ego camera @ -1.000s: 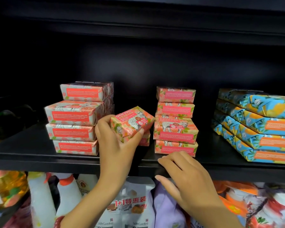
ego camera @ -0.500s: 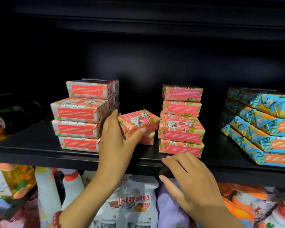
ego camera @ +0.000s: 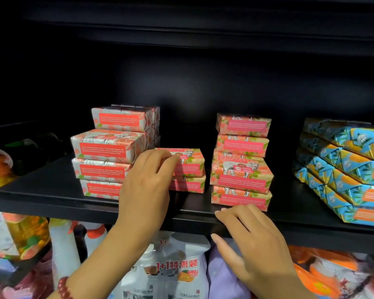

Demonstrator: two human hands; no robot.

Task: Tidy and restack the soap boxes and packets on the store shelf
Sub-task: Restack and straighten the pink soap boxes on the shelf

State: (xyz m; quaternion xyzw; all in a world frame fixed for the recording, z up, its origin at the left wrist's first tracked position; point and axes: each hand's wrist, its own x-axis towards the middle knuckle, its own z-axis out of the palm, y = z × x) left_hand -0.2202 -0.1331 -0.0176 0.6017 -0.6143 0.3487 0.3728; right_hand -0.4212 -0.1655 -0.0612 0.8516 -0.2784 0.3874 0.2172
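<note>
The left hand (ego camera: 147,184) grips a pink soap box (ego camera: 191,161), apparently squaring it on the lower box (ego camera: 190,186) beneath its fingertips, while the right hand (ego camera: 253,240) rests loose on the shelf edge (ego camera: 73,209), likely for balance.

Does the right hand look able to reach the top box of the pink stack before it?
Likely yes: the right hand rests on the shelf edge below that stack, and the top box is bare in front and above; the left hand grips a lower box further left.
</note>
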